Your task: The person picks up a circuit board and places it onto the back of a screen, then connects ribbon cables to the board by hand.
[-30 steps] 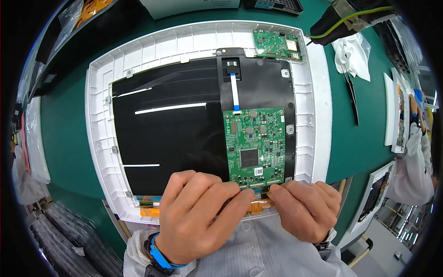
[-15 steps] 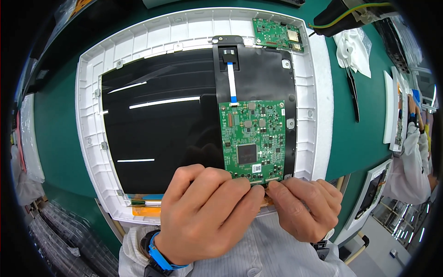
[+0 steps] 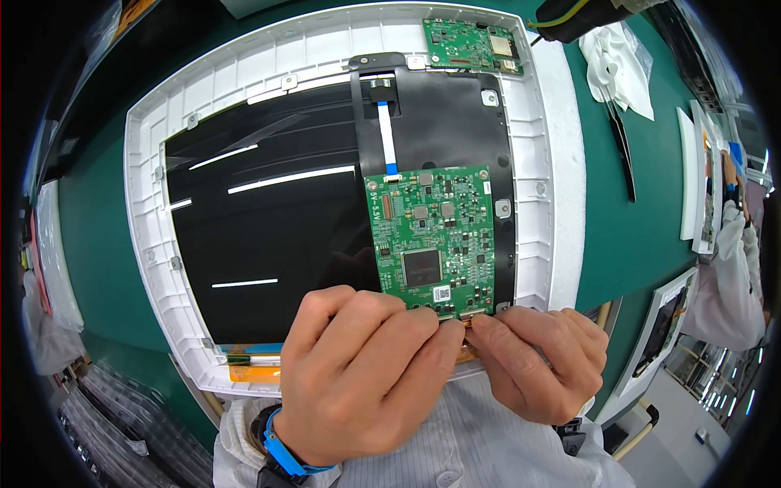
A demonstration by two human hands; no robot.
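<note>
Both hands meet at the near edge of a green circuit board, which lies on the black back plate of a display panel in a white plastic frame. My left hand is closed, its fingertips pressed together at a connector on that edge. Beside it, my right hand is closed in a pinch at the neighbouring connector. An orange flat cable shows between the hands; fingers cover most of it. A white ribbon cable with blue ends runs from the board's far edge.
A smaller green board sits in the frame's far right corner. Black tweezers and a white cloth lie on the green mat. Another white-framed panel stands at right, near a person in white.
The white frame, panel and board have shifted slightly left and up in view. Both hands keep nearly the same place and closed grip; a little more orange cable shows beside the right fingertips.
</note>
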